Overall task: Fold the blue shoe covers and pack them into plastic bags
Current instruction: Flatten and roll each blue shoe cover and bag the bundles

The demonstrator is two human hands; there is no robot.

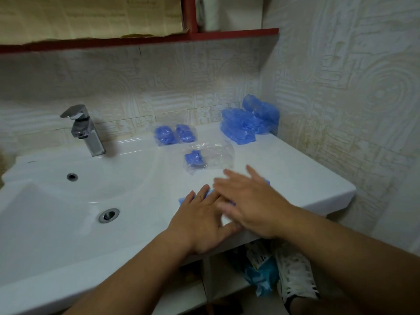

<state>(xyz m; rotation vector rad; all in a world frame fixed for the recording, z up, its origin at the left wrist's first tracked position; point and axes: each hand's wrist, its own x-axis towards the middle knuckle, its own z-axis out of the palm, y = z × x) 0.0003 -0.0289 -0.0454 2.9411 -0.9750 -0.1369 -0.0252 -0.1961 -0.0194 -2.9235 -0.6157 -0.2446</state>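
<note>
- Left hand (pixel 202 221) and right hand (pixel 252 201) are laid flat, grips apart, on a blue shoe cover (pixel 210 193).
- Bagged covers (pixel 175 134) are set behind on the surface (pixel 295 169).

- left hand (pixel 200 221) and right hand (pixel 252 208) flat, fingers straight, on blue shoe cover (pixel 184 199); right fingers blurred, overlapping left fingers
- plastic bag (pixel 213 155), one folded cover inside, just beyond fingertips
- two packed bags (pixel 175 134) farther beyond
- loose cover pile (pixel 247 123) well beyond right fingertips

shoe cover (pixel 266 181) largely hidden, right hand (pixel 252 205) blurred
</note>
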